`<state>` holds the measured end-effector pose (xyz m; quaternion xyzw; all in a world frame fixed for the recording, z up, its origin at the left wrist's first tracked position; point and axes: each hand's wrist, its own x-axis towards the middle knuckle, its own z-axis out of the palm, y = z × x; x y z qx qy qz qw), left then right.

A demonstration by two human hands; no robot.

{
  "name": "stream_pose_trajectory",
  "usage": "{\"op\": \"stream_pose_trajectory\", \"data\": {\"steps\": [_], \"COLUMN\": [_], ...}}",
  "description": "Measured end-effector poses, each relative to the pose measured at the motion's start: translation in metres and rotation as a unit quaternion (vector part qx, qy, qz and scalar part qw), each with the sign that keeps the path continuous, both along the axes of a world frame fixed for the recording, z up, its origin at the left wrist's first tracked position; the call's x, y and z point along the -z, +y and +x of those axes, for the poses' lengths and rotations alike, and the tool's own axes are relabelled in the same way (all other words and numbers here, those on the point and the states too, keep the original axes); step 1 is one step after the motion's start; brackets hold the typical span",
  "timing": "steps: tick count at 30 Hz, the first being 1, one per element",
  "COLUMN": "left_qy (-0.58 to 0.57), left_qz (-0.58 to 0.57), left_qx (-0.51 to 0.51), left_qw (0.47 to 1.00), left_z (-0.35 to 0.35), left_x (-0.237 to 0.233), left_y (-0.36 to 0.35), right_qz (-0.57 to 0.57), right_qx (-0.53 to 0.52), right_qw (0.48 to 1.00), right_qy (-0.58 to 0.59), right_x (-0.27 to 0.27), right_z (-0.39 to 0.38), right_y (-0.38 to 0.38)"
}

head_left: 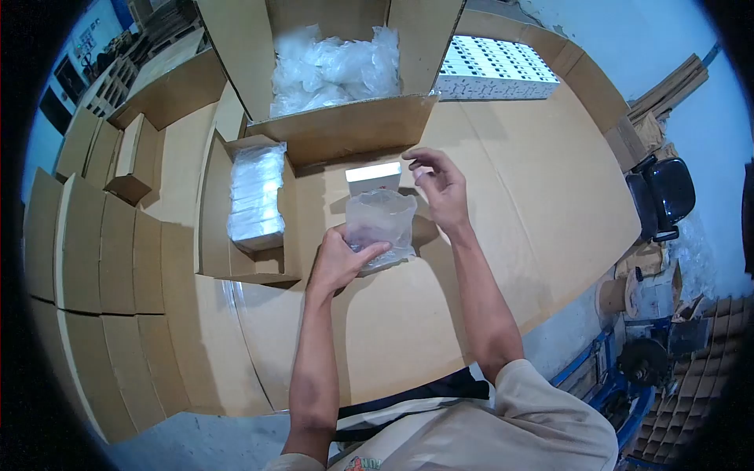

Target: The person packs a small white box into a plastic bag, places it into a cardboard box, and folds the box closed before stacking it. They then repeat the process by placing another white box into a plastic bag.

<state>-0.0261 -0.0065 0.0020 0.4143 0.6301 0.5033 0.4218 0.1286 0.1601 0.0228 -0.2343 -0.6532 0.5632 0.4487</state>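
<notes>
My left hand (pixel 345 261) grips a clear plastic bag (pixel 382 220) from below, thumb across its front. The bag's mouth faces away from me, near a small white box (pixel 374 179) that stands just beyond it on the cardboard-covered table. To the right of that box is my right hand (pixel 441 185), raised, with its fingers loosely bent and apart and nothing between them. Left of my left hand, an open carton (pixel 291 228) holds a row of plastic-wrapped white boxes (pixel 258 192).
A large open carton (pixel 345 129) full of clear bags (pixel 334 67) stands at the back. Behind it to the right, many small white boxes (pixel 495 86) sit packed together. Folded cardboard cartons (pixel 110 251) line the left side. A black chair (pixel 667 192) is off to the right.
</notes>
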Motion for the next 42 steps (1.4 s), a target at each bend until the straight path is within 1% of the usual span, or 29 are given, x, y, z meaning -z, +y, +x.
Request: {"op": "stream_pose_trajectory", "data": {"steps": [1,2,5,8,11,14,17,20,24,27,30,33,36,39,42], "left_qy": [-0.009,-0.02,-0.005,0.004,-0.001,-0.02,-0.015,-0.018,0.004,0.011,0.017,0.019,0.029,0.028,0.025], "left_qz": [0.0,-0.001,-0.007,-0.016,-0.03,-0.036,-0.045,-0.031,-0.033,-0.026,-0.032,-0.029,-0.03,-0.02,-0.022], "left_qx": [0.003,0.006,-0.011,-0.009,0.0,0.006,0.004,0.005,-0.001,-0.004,-0.002,-0.001,-0.003,-0.001,0.001], "left_qw": [1.0,1.0,1.0,1.0,1.0,0.999,0.999,0.999,0.999,1.0,0.999,0.999,0.999,0.999,0.999], "left_z": [0.0,0.001,0.001,0.001,0.001,0.001,0.002,0.002,0.004,0.004,0.003,0.003,0.003,0.004,0.003], "left_x": [0.0,0.0,0.002,-0.001,-0.006,-0.004,-0.008,-0.005,-0.012,-0.01,-0.006,-0.004,-0.007,-0.009,-0.007], "left_y": [0.0,0.0,0.0,0.001,0.002,0.002,0.002,0.002,0.001,0.001,0.002,0.001,0.001,0.001,0.002], "right_qz": [-0.007,0.065,0.05,-0.025,-0.032,0.001,-0.058,-0.054,-0.09,-0.134,-0.151,-0.133,-0.102,-0.036,-0.034], "right_qx": [-0.025,-0.039,-0.086,-0.09,-0.083,-0.07,-0.038,0.007,0.07,0.07,0.046,0.006,0.013,0.018,-0.008], "right_qw": [1.0,0.996,0.994,0.994,0.995,0.997,0.997,0.997,0.985,0.968,0.96,0.961,0.978,0.989,0.991], "right_qy": [-0.01,-0.05,-0.035,-0.055,-0.041,-0.016,0.014,0.059,0.128,0.199,0.23,0.243,0.179,0.14,0.131], "right_x": [0.007,0.014,0.02,0.021,0.022,0.025,0.029,0.026,0.019,0.015,0.011,0.009,0.012,0.011,0.009], "right_z": [0.0,-0.002,-0.005,-0.008,-0.008,-0.009,-0.008,-0.006,-0.004,-0.005,-0.002,0.001,0.007,0.011,0.015], "right_y": [0.0,0.006,0.003,0.002,0.003,0.005,0.007,0.008,0.005,0.001,-0.002,-0.005,-0.002,-0.001,-0.001]}}
